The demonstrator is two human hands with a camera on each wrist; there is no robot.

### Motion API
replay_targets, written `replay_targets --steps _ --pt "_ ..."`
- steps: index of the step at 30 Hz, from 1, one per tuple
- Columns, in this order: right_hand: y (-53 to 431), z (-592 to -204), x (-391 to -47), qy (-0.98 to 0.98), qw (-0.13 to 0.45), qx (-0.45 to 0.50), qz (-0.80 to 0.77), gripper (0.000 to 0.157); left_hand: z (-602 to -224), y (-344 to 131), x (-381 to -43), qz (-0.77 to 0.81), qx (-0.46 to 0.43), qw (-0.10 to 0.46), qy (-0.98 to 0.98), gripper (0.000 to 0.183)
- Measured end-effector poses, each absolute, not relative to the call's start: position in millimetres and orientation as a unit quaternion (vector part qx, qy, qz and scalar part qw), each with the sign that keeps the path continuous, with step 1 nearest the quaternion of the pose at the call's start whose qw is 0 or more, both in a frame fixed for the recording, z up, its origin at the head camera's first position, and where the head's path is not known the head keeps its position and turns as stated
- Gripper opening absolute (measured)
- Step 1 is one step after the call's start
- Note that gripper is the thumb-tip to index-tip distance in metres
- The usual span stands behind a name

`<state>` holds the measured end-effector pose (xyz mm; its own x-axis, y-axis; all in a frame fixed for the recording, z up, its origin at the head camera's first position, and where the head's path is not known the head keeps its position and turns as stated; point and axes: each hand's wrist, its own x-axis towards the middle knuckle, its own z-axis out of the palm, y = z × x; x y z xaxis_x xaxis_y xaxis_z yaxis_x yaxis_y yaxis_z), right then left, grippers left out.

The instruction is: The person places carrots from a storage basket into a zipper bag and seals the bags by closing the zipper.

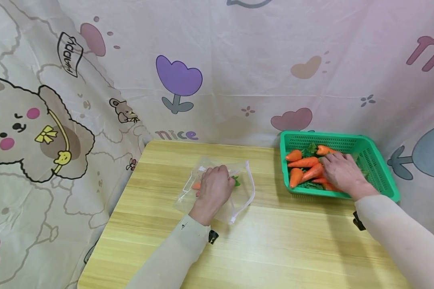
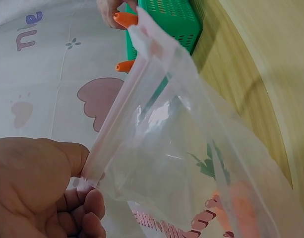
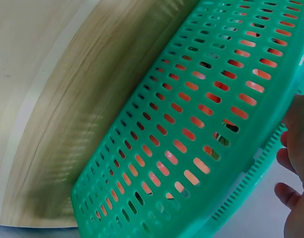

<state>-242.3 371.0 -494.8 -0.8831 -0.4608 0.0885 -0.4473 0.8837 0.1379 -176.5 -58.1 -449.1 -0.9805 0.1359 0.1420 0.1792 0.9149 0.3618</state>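
Observation:
A clear zip bag [image 1: 244,200] with a pale pink zip edge lies on the table. Through its film show a carrot [image 2: 243,208] and green leaves [image 2: 207,163]. My left hand [image 1: 215,186] pinches the bag's zip edge between thumb and fingers, lifting that edge in the left wrist view. To the right, my right hand [image 1: 341,172] reaches over the near rim of a green basket [image 1: 381,176], its fingers down among several carrots [image 1: 304,162]. Whether those fingers grip a carrot I cannot tell. The right wrist view shows mostly the slotted basket wall [image 3: 181,119].
The wooden table [image 1: 275,245] carries the bag at left of centre and the basket at its back right. A printed cloth [image 1: 238,72] hangs right behind the table, and another stretch of it [image 1: 58,200] borders the left edge.

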Motion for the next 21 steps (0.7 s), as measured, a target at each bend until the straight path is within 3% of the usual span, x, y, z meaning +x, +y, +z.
replay_targets --steps 10,21 --pt "364 -508 -250 -0.967 0.016 0.247 -0.063 0.034 -449 -58 -176 -0.187 -0.081 0.051 -0.978 0.019" --pt "368 -514 -252 -0.967 0.001 0.247 -0.065 0.059 -450 -58 -177 -0.194 -0.087 0.048 -0.976 0.018"
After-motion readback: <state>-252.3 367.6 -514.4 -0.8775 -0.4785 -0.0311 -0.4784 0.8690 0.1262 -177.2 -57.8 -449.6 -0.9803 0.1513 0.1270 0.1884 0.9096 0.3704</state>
